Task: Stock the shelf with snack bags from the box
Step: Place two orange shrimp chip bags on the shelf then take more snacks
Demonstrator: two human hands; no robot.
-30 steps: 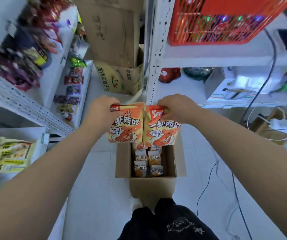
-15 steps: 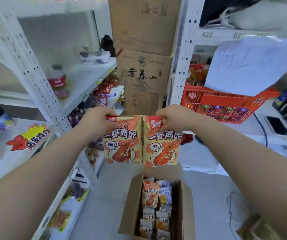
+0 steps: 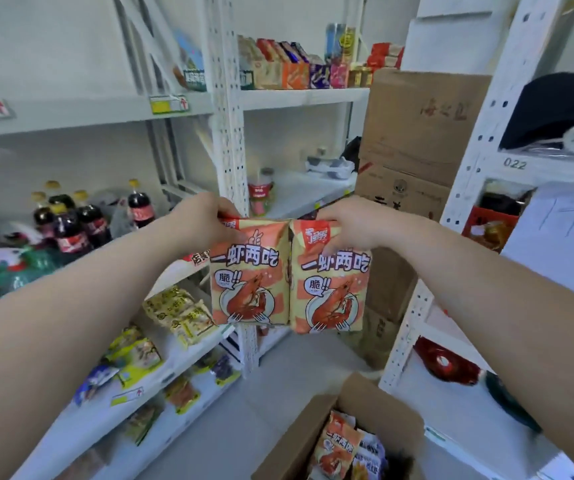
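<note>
Two orange and cream shrimp snack bags hang side by side in the air before me. My left hand grips the top edge of the left snack bag. The top of the right snack bag is pinched by my right hand. Below, at the bottom of the view, an open cardboard box stands on the floor with several more snack bags inside. White metal shelves rise on the left, level with and above the held bags.
Cola bottles stand on the left shelf, yellow snack packets lie on the one below. A perforated white upright stands just behind the bags. Stacked cardboard cartons fill the middle right, next to another white rack.
Both hands have lifted the two bags up from the box. My view has swung upward and left, from the box on the floor to the left shelves.
</note>
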